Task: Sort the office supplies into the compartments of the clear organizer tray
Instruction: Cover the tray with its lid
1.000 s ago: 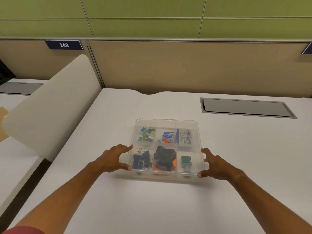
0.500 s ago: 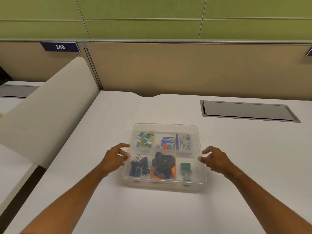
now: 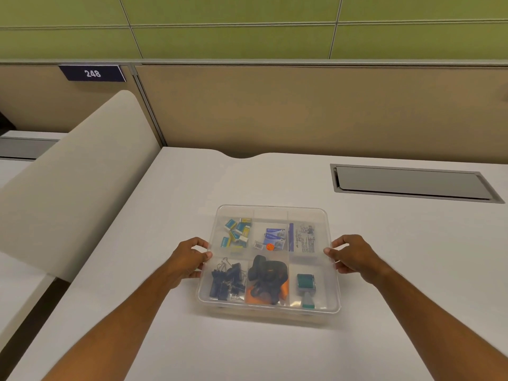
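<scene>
While your fingers [image 3: 198, 244] curl round the left wall of the clear organizer tray [image 3: 270, 208], your left hand [image 3: 188, 258] grips it with the thumb lying along the rim and the other fingertips tucked against the outer side. Your right hand [image 3: 350, 255] mirrors this on the right wall, thumb on the rim and the remaining fingers wrapped at the outside edge, so both hands are clamped on the tray about halfway along its sides. Both forearms reach in from the near corners of the view, bare and nearly straight, converging on the tray. The tray sits on the white desk [image 3: 165, 339], directly ahead of you, and I cannot tell whether it is lifted or resting. Inside it, the far-left compartment holds small blue and yellow boxes [image 3: 237, 231], the far-middle one blue packets [image 3: 275, 237] with an orange sticker, and the far-right one a printed card [image 3: 303, 238]. In the near row, black binder clips [image 3: 227, 279] fill the left compartment, a black and orange item [image 3: 268, 279] the middle, and a teal stamp [image 3: 305, 283] the right. Beyond the tray a grey cable hatch [image 3: 412, 182] is set in the desk to the right, a beige curved divider [image 3: 74, 174] rises on the left, and a plate reading 248 [image 3: 93, 73] hangs on the partition.
</scene>
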